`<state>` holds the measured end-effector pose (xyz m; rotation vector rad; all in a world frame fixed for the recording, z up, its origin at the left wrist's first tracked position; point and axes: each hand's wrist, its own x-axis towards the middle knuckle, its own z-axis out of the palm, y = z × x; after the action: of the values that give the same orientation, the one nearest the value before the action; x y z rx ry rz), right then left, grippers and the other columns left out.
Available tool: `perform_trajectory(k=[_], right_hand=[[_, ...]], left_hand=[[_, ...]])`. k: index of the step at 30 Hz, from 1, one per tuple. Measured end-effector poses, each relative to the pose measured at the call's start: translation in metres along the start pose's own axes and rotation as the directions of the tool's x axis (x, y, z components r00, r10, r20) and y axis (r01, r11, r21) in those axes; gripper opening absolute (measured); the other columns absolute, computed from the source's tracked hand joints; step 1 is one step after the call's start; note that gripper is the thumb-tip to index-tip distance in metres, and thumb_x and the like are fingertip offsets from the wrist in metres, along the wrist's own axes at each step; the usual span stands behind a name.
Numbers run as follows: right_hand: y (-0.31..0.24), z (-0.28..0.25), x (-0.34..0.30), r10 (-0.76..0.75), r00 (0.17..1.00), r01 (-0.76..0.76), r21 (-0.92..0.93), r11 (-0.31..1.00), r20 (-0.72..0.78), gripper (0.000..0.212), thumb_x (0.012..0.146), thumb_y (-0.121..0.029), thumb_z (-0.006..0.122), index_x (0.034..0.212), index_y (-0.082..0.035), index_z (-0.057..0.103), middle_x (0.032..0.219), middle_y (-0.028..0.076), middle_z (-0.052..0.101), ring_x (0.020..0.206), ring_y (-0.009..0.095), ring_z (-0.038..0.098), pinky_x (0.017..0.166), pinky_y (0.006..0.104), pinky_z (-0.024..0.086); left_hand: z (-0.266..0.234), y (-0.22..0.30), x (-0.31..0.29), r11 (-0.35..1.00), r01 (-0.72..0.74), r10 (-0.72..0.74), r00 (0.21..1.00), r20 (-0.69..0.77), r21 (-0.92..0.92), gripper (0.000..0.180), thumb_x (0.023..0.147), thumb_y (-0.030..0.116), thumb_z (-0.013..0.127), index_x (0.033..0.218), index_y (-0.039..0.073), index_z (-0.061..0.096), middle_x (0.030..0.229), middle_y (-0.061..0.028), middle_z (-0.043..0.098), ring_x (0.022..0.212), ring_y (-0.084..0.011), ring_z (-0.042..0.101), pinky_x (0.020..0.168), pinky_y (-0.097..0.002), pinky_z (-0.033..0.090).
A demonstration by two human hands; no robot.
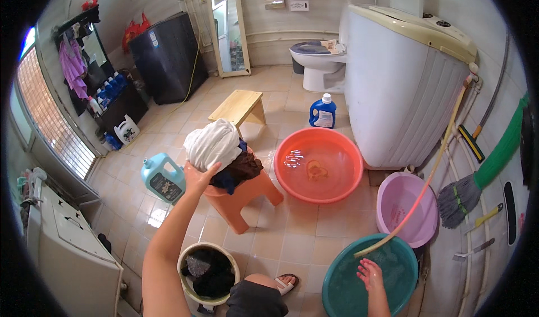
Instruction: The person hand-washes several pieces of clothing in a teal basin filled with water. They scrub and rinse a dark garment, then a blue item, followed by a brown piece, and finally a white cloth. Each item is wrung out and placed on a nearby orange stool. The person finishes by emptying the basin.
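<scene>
A bundled white cloth (212, 142) lies on a heap of dark clothes (240, 171) on top of an orange plastic stool (242, 196). My left hand (200, 177) reaches up to the cloth and grips its near edge between thumb and fingers. Over the teal basin (331, 266) at lower right, my right hand (370, 275) is open, fingers apart and holding nothing. Just above those fingers is the end of a yellowish hose (387, 239). Water fills the teal basin.
An orange basin (276, 171) holds water; a blue detergent bottle (322, 111) stands behind it. Beside the stool is a light-blue jug (160, 177). A pail (236, 261) of dark clothes sits near my leg. A pink tub (384, 205), washing machine (404, 92) and wooden stool (238, 106) stand around.
</scene>
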<state>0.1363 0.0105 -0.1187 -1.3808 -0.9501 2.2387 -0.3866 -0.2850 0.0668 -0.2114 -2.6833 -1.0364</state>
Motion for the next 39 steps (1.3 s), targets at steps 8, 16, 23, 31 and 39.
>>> perform_trajectory(k=[8, 16, 23, 31, 39], right_hand=[[0.011, -0.035, -0.002, -0.005, 0.999, 0.005, -0.004, 1.000, -0.054, 0.024, 0.082, -0.010, 0.056, 0.106, -0.007, 0.056, 0.098, 0.006, 0.061, 0.080, 0.018, 0.058, 0.064, 0.0352, 0.050], [0.030, -0.065, -0.003, 0.017, 0.990, -0.027, -0.066, 0.997, -0.139, 0.023, 0.083, -0.010, 0.056, 0.106, -0.008, 0.055, 0.098, 0.005, 0.060, 0.079, 0.017, 0.058, 0.061, 0.0333, 0.051], [0.061, -0.103, 0.015, 0.012, 0.945, -0.084, -0.207, 0.975, -0.326, 0.022, 0.081, -0.013, 0.060, 0.103, -0.009, 0.059, 0.096, 0.004, 0.060, 0.078, 0.015, 0.058, 0.060, 0.0334, 0.051], [0.121, -0.143, 0.049, -0.271, 0.843, -0.119, -0.652, 0.749, -0.464, 0.049, 0.069, -0.020, 0.067, 0.113, -0.002, 0.055, 0.111, 0.018, 0.057, 0.102, 0.030, 0.055, 0.088, 0.0356, 0.044], [0.125, -0.081, 0.035, -0.294, 0.944, -0.004, -0.898, 0.440, -0.149, 0.065, 0.068, -0.028, 0.069, 0.126, -0.009, 0.046, 0.132, 0.020, 0.040, 0.122, 0.036, 0.038, 0.102, 0.0406, 0.032]], left_hand=[[-0.008, 0.016, 0.017, 0.987, -0.159, 0.161, 0.984, -0.072, 0.022, 0.115, 0.054, 0.048, 0.079, 0.135, -0.005, 0.017, 0.134, -0.0278, 0.030, 0.124, -0.0382, 0.031, 0.103, -0.0410, 0.028], [-0.006, 0.042, -0.009, 0.978, -0.145, 0.156, 0.985, -0.068, 0.147, 0.098, 0.058, 0.038, 0.078, 0.132, 0.000, 0.027, 0.123, -0.0258, 0.039, 0.111, -0.0393, 0.043, 0.095, -0.0421, 0.036], [0.001, 0.044, 0.006, 0.966, -0.061, 0.094, 0.988, -0.123, 0.253, 0.110, 0.051, 0.053, 0.079, 0.133, -0.002, 0.030, 0.125, -0.0259, 0.042, 0.118, -0.0385, 0.039, 0.100, -0.0423, 0.031], [0.010, 0.046, 0.015, 0.912, -0.291, 0.367, 0.894, -0.257, 0.287, 0.110, 0.055, 0.051, 0.078, 0.137, 0.001, 0.024, 0.136, -0.0240, 0.032, 0.126, -0.0373, 0.030, 0.104, -0.0426, 0.026], [0.049, 0.163, -0.090, 0.642, -0.750, 0.765, 0.641, -0.063, 0.160, 0.099, 0.061, 0.029, 0.079, 0.138, 0.006, 0.022, 0.144, -0.0205, 0.017, 0.133, -0.0368, 0.016, 0.107, -0.0461, 0.015]])
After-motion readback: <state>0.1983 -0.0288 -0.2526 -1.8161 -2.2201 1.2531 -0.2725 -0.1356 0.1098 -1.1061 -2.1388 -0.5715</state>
